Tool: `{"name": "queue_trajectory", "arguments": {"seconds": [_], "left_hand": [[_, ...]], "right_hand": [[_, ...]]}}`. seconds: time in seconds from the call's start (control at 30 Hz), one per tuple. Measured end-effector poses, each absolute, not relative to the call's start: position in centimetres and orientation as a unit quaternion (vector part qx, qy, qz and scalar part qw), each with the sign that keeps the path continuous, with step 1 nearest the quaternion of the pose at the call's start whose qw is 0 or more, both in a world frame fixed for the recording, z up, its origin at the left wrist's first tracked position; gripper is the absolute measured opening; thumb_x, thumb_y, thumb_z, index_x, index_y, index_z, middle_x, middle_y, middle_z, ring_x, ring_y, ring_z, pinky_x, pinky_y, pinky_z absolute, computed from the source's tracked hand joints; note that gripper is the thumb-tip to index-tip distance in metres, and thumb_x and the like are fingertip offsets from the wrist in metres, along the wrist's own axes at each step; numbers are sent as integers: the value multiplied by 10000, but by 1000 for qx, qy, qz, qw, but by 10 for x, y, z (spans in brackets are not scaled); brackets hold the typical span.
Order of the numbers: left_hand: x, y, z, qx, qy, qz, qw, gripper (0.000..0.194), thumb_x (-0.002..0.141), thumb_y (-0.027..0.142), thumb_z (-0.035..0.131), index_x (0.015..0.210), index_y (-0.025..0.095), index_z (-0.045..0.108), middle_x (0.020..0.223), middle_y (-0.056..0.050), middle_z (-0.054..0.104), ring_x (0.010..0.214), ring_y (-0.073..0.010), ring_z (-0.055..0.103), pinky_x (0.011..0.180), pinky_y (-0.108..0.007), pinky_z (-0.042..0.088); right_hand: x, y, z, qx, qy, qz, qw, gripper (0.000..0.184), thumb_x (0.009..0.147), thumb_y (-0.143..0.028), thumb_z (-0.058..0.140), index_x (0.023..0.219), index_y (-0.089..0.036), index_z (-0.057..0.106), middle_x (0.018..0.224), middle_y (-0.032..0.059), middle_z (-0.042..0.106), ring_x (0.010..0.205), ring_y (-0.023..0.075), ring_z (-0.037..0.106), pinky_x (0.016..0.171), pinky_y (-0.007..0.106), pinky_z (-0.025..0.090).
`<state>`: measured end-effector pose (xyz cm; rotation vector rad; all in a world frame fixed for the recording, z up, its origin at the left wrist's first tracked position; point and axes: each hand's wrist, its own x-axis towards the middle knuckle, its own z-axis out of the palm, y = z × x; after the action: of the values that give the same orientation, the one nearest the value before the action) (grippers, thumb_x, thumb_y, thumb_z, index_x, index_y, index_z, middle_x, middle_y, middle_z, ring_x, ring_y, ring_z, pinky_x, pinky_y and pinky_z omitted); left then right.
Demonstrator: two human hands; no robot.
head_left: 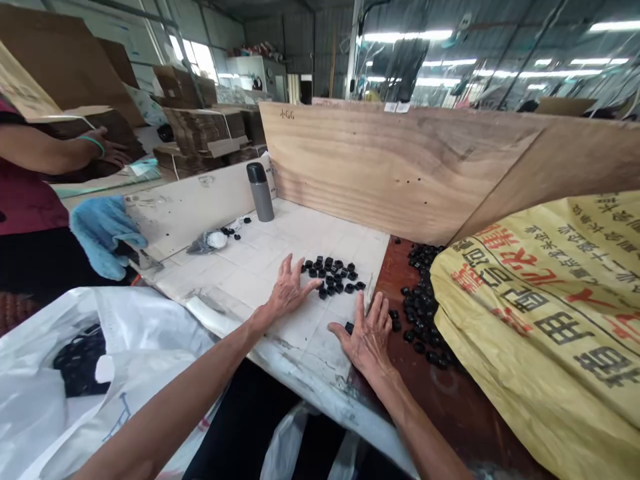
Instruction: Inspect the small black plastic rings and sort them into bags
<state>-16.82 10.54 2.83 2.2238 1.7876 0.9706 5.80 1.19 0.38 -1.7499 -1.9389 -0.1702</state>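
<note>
Several small black plastic parts [334, 272] lie in a loose cluster on the white tabletop [320, 230]. My left hand [289, 287] is open at the left side of this cluster, its thumb reaching toward the nearest parts. My right hand [369, 333] rests open, palm down, where the white surface meets the reddish-brown board [395, 267]. One black part [349, 327] shows beside its thumb, and a few more lie just right of its fingers. What lies beneath the right palm is hidden. A larger heap of black parts [425, 313] spills over the brown board.
A yellow printed sack [545, 300] stands at the right. Wooden boards [350, 160] wall the table's back. A grey bottle [261, 193] and a small plastic bag [206, 243] sit back left. A white sack [150, 327] holds black items. Another person's arm [50, 145] shows far left.
</note>
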Motion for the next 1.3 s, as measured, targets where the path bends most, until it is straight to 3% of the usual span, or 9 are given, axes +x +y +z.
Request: {"name": "queue_trajectory", "arguments": {"seconds": [0.17,0.3,0.43,0.6,0.77,0.97,1.13,1.3], "left_hand": [[-141,139,29,777,523,338,95,477,953,529,516,1294,204,591,1308,-120,625,1286,-289,511,1118,-498,389],[-112,111,22,766,520,362,113,268,988,411,487,1098,270,686,1112,-65,702,1095,-236,601,1023,-458,453],[-95,86,25,715,567,390,121,355,1030,354,361,954,236,687,945,-70,702,921,-224,607,941,-435,470],[-90,73,32,646,616,429,141,419,1022,377,359,752,217,637,800,-61,667,805,-219,608,855,-415,488],[-92,60,34,589,619,485,190,477,1028,421,309,818,199,675,992,-92,702,881,-211,668,822,-366,528],[-83,42,36,495,576,562,327,467,986,539,373,862,198,669,836,-69,696,803,-213,651,746,-334,525],[-50,39,34,386,567,626,371,505,961,569,361,835,185,664,823,-74,692,806,-208,634,757,-325,522],[-41,32,44,368,509,654,421,497,846,638,516,670,178,586,669,-33,612,678,-169,558,667,-293,492]], "right_hand": [[53,56,13,-625,-743,-32,237,914,908,-648,541,1568,-103,218,1559,349,213,1369,500,334,983,653,372],[43,72,16,-552,-800,7,234,750,962,-489,541,1563,-160,238,1527,255,343,1287,396,452,989,583,432],[44,68,19,-497,-829,35,254,695,940,-367,613,1539,-229,291,1475,198,380,1302,368,445,1014,582,456],[50,60,20,-446,-846,75,281,740,909,-313,675,1540,-242,297,1440,179,371,1299,343,448,1044,551,474],[52,57,18,-418,-863,84,272,730,894,-257,697,1531,-272,339,1475,168,359,1327,337,421,1070,555,459],[47,55,18,-411,-837,150,328,513,993,-266,497,1497,-222,410,1447,162,427,1342,288,436,1094,507,448],[27,53,22,-505,-678,246,474,371,1001,-423,402,1200,-220,641,1189,114,601,1123,235,597,998,419,514],[13,42,33,-565,-577,258,530,436,980,-518,370,974,-198,666,995,92,634,983,230,621,933,397,510]]}}
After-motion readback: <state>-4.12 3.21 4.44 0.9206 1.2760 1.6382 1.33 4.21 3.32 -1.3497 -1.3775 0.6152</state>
